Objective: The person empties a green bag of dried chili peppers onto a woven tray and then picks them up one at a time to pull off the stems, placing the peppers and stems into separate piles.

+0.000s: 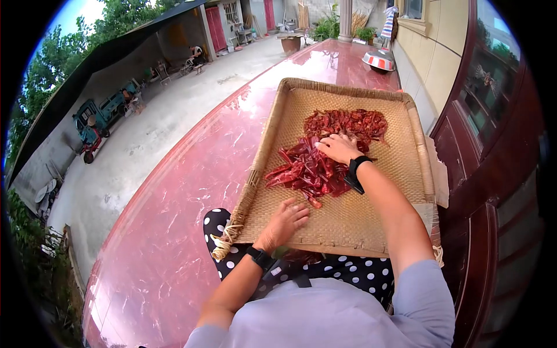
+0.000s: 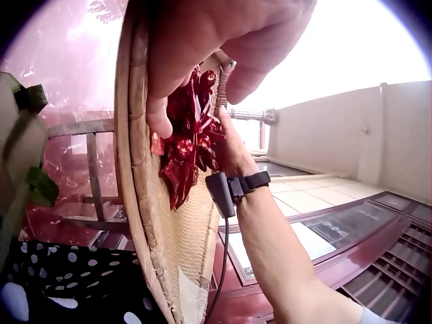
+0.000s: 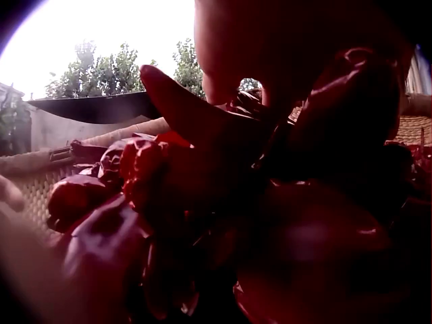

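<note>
A shallow woven tray [image 1: 371, 217] with a thick bound rim lies across the person's lap. It bears two adjoining heaps of dried red chilies: a nearer heap [image 1: 307, 168] of long glossy pods and a farther heap [image 1: 348, 122] of smaller, darker pieces. My right hand [image 1: 341, 148] lies palm down on the chilies where the heaps meet, its fingers reaching down to the pods. Whole chilies [image 3: 101, 236] crowd close under that hand in the right wrist view. My left hand [image 1: 284, 221] hovers over the tray's near left part, fingers loosely extended, just short of the nearer heap.
Polka-dot trousers [image 1: 348, 265] show beneath the tray's near edge. Around it runs a glossy red stone ledge [image 1: 191, 226], dropping to a concrete yard [image 1: 145, 151] at left. A dark red door [image 1: 493, 191] stands close at right. Farther off is a red-and-white basin [image 1: 379, 60].
</note>
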### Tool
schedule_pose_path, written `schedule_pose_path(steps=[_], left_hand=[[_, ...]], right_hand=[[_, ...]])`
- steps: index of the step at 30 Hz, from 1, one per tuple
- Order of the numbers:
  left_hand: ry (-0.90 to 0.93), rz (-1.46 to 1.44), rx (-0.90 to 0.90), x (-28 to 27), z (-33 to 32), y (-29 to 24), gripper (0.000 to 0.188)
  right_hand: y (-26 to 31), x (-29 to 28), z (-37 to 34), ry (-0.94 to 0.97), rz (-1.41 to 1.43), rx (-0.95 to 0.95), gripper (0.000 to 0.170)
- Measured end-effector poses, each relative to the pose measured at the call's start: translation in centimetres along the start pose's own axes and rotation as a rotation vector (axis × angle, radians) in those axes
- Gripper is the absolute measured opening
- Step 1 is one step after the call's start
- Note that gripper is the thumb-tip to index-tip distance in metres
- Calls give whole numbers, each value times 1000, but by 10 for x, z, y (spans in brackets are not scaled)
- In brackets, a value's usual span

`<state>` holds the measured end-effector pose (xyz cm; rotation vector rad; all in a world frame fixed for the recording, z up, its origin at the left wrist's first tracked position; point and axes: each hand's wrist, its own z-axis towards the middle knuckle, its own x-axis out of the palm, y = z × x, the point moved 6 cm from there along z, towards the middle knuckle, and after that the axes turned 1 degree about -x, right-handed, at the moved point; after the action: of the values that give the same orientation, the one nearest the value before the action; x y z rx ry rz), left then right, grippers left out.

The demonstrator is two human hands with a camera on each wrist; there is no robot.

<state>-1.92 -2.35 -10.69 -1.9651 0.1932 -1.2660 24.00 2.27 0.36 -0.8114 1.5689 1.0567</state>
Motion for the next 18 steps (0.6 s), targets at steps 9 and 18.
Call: schedule_pose_path(steps=[9, 18], left_hand=[[132, 429, 49, 11, -3, 5, 32], [288, 585, -25, 27, -14, -3, 35]], right_hand=[[16, 38, 11, 273, 114, -155, 64], [63, 58, -67, 302, 86, -88, 70]])
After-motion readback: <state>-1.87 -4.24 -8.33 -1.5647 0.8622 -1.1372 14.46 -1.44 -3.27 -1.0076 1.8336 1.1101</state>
